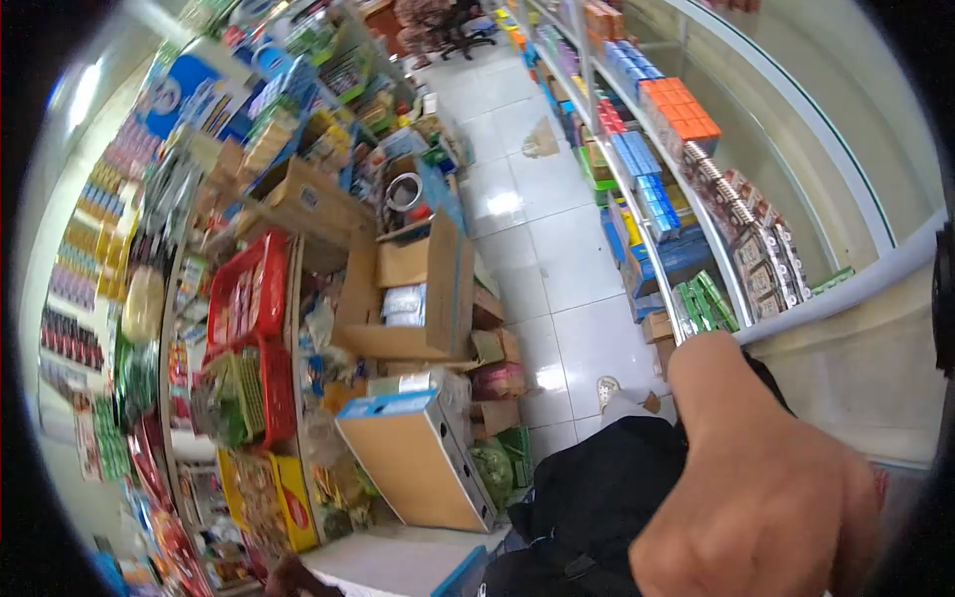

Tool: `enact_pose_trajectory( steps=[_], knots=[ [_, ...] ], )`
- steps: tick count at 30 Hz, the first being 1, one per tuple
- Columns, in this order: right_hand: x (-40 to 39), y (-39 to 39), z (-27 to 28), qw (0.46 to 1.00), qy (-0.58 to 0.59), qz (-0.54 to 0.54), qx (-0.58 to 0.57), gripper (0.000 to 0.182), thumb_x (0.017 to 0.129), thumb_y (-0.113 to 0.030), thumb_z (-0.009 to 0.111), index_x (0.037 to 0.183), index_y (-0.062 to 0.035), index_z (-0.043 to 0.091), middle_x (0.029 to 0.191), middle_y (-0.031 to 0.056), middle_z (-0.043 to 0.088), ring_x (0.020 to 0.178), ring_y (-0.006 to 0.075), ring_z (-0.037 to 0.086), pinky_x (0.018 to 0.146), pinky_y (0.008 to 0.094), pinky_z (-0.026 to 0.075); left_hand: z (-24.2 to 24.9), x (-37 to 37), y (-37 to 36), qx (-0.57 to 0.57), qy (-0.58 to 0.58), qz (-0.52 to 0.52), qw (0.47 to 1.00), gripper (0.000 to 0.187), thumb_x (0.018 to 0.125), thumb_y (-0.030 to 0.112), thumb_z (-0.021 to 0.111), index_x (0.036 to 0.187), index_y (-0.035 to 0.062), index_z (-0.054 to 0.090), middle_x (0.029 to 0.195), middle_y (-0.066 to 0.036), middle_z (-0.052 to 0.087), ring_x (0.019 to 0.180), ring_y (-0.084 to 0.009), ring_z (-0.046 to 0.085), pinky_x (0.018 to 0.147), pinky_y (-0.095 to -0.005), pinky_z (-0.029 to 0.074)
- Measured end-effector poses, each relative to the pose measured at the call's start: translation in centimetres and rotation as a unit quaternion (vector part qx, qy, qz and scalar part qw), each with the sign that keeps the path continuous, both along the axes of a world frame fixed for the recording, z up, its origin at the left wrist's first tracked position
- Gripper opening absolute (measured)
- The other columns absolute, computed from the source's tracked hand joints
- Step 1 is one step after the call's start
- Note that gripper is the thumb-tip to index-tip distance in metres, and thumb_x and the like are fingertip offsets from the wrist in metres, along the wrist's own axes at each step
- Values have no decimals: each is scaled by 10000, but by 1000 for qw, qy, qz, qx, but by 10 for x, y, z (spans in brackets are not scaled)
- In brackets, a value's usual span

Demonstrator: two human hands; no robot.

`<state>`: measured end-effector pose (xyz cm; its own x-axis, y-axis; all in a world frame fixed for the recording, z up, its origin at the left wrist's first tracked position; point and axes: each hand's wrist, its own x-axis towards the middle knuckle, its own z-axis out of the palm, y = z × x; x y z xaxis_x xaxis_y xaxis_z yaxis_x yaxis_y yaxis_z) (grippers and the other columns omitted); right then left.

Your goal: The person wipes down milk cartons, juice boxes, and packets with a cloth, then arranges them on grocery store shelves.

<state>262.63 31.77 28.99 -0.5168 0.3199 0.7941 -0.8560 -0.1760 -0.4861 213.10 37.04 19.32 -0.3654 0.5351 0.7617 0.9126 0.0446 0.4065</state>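
My right hand looms large at the lower right, close to the camera. Its back and a bent finger show, and the fingers look curled. Whatever lies in the grip, if anything, is hidden. Behind it are the dark clothing on my body and the front of a glass display case. Packs of green boxes sit in that case, just beyond the raised finger. I cannot make out my left hand. A dark brown blurred shape at the bottom edge cannot be identified.
A tiled aisle runs ahead. Along its left stand open cardboard boxes, a large box with a brown panel, red baskets and packed shelves. Orange boxes fill part of the right-hand case. A person and a chair are far back.
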Motion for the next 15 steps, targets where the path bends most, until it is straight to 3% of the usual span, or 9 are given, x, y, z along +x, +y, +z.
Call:
enact_pose_trajectory(
  steps=[3, 4, 5, 7, 9, 11, 12, 14, 15],
  knots=[
    [41, -8, -5, 989, 37, -127, 59, 238, 768, -215, 495, 657, -19, 418, 566, 131, 471, 456, 261, 460, 390, 366, 319, -2, 134, 72, -70, -159, -215, 961, 224, 803, 94, 548, 971, -47, 594, 874, -161, 622, 725, -237, 571, 661, -350, 471],
    [55, -12, -4, 985, 37, -154, 60, 224, 771, -186, 481, 648, -6, 435, 552, 130, 438, 452, 264, 441, 396, 371, 303, -22, 139, 103, -146, -143, -259, 944, 427, 863, 167, 509, 1234, -32, 436, 1099, -162, 558, 931, -220, 542, 815, -312, 445],
    [69, -15, -2, 981, 38, -181, 62, 214, 774, -157, 468, 639, 8, 452, 539, 129, 405, 449, 267, 421, 402, 376, 288, -28, 166, 129, -184, -145, -320, 918, 365, 836, 76, 535, 1182, -30, 492, 1095, -132, 564, 938, -200, 530, 819, -316, 443],
    [96, -15, -18, 981, 63, -161, 94, 189, 801, -110, 447, 747, 56, 520, 534, 126, 402, 443, 251, 413, 408, 363, 280, -32, 263, 159, -232, -292, -506, 778, 362, 822, 48, 521, 1174, -36, 496, 1089, -122, 568, 950, -198, 528, 852, -319, 420],
    [119, -3, -42, 965, 49, -183, 183, 194, 814, -67, 441, 814, 87, 561, 563, 151, 465, 471, 246, 463, 407, 360, 308, -35, 342, 185, -261, -194, -557, 765, 311, 787, 23, 522, 1092, -40, 536, 993, -94, 588, 898, -173, 533, 824, -306, 419],
    [144, 13, -74, 909, -34, -385, 158, 211, 774, -165, 616, 829, 38, 603, 747, 173, 601, 572, 274, 572, 474, 341, 435, -57, 401, 210, -359, -220, -605, 676, 180, 753, 34, 575, 920, -29, 554, 859, -34, 563, 818, -133, 512, 737, -286, 428],
    [149, 31, -91, 814, -68, -569, 95, 312, 724, -215, 680, 913, 15, 589, 843, 180, 595, 726, 289, 574, 624, 381, 436, -45, 444, 198, -446, -256, -605, 608, 130, 742, 29, 583, 858, -17, 544, 840, -12, 551, 805, -114, 504, 715, -264, 424],
    [138, 41, -115, 445, -277, -845, -109, 686, 604, -353, 788, 1163, -76, 500, 1153, 213, 502, 1115, 324, 453, 922, 448, 344, -54, 518, 214, -391, -135, -825, 384, 192, 779, 85, 613, 932, -15, 551, 887, -38, 557, 831, -113, 511, 718, -262, 429],
    [141, 53, -136, 391, -347, -840, -147, 863, 559, -399, 809, 1276, -151, 396, 1314, 204, 354, 1229, 332, 321, 990, 461, 259, -66, 540, 208, -474, -157, -799, 334, 248, 792, 125, 623, 979, -14, 537, 896, -53, 555, 836, -123, 510, 723, -274, 430]
  ],
)
